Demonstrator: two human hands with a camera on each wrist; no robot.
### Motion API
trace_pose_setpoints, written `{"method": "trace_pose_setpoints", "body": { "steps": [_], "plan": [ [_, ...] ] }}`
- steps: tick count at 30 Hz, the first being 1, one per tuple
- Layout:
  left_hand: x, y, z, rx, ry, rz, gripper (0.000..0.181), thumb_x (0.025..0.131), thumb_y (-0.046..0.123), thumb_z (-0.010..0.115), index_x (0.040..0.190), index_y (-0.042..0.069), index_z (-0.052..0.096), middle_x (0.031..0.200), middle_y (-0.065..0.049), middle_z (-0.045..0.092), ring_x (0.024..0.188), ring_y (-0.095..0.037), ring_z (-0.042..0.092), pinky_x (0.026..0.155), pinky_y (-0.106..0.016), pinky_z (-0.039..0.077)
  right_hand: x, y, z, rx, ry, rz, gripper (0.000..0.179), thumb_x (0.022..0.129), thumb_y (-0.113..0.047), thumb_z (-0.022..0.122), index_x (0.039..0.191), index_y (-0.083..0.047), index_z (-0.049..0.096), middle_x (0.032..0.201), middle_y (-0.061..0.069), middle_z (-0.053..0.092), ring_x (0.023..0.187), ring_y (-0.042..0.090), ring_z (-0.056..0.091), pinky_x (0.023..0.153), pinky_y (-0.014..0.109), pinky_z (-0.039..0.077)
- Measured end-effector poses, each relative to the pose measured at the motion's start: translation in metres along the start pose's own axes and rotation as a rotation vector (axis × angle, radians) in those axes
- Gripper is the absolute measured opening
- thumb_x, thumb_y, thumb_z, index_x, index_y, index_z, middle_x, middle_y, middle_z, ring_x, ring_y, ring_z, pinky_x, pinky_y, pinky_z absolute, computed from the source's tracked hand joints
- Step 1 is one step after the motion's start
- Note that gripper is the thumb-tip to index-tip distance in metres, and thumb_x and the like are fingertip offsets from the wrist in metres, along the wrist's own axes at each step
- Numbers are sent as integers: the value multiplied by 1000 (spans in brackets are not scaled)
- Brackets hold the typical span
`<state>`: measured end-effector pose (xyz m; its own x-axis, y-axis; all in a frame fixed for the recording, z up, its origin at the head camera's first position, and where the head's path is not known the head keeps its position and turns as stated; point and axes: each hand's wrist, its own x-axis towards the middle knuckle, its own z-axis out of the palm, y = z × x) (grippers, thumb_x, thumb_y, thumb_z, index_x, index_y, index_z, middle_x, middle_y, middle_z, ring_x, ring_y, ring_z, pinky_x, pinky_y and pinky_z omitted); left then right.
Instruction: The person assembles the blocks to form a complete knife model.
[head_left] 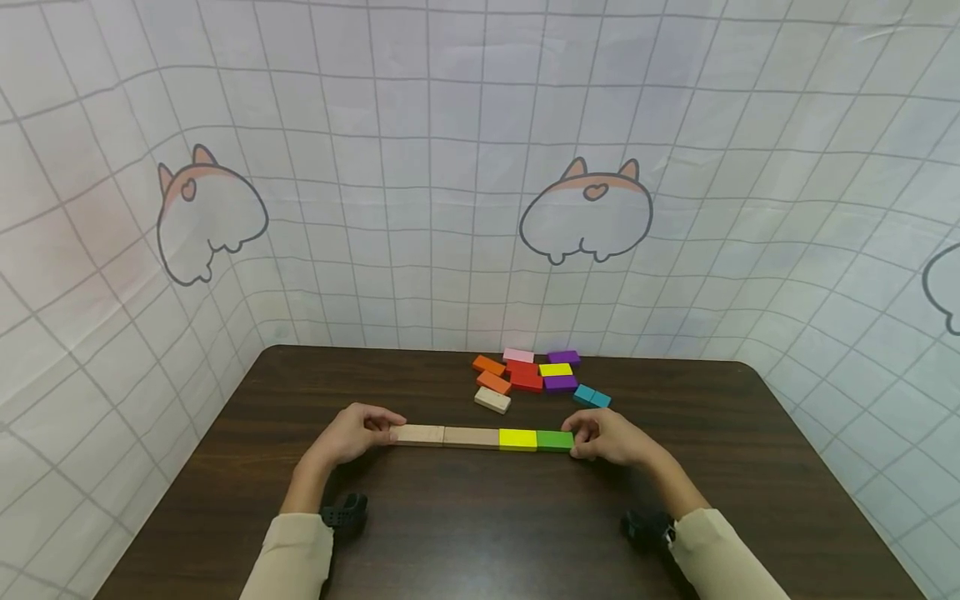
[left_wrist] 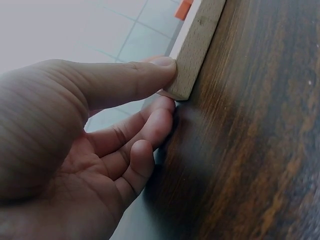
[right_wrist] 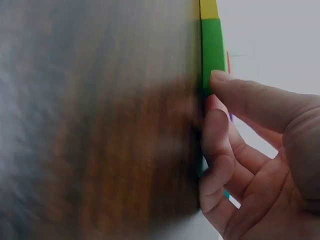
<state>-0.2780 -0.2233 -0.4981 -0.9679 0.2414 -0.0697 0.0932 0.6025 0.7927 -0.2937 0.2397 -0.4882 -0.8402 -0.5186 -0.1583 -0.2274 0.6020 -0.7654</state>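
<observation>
A straight row of rectangular blocks lies end to end across the table. From the left come two plain wooden blocks (head_left: 471, 438), then a yellow block (head_left: 517, 440) and a green block (head_left: 556, 442). My left hand (head_left: 358, 433) pinches the row's left end; in the left wrist view its thumb (left_wrist: 150, 75) presses the wooden block's (left_wrist: 195, 50) front side, other fingers bent at and below the end. At the opposite end, my right hand (head_left: 611, 436) pinches the green block, with the thumb (right_wrist: 240, 92) on its front side near the corner in the right wrist view.
Behind the row lie loose blocks: orange (head_left: 493, 382), red (head_left: 527, 381), pink (head_left: 518, 356), purple (head_left: 561, 383), yellow (head_left: 556, 369), plain wood (head_left: 492, 401) and blue (head_left: 592, 397). The dark wooden table (head_left: 480, 525) ends at a grid-patterned cloth (head_left: 405, 275).
</observation>
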Motion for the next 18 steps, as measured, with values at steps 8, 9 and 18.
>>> {"method": "trace_pose_setpoints", "body": {
  "steps": [8, 9, 18],
  "plan": [
    [-1, 2, 1, -4, -1, -4, 21, 93, 11, 75, 114, 13, 79, 92, -4, 67, 78, -18, 55, 73, -34, 47, 12, -7, -15, -40, 28, -38, 33, 96, -18, 72, 122, 3, 65, 83, 10, 67, 71, 19, 59, 65, 31, 51],
    [-1, 2, 1, -6, 0, -7, 21, 93, 11, 75, 113, 13, 79, 91, -4, 67, 78, -18, 55, 73, -34, 47, 16, -9, -16, -42, 52, -44, 32, 97, -19, 72, 120, 2, 66, 85, 10, 67, 72, 19, 59, 66, 31, 51],
    [-1, 2, 0, 2, 6, -7, 22, 93, 11, 75, 114, 13, 79, 91, -4, 67, 78, -18, 55, 72, -34, 47, 53, -26, -4, -55, 156, -91, 35, 95, -21, 74, 125, -3, 69, 101, 9, 70, 87, 20, 61, 78, 33, 51]
  ]
}}
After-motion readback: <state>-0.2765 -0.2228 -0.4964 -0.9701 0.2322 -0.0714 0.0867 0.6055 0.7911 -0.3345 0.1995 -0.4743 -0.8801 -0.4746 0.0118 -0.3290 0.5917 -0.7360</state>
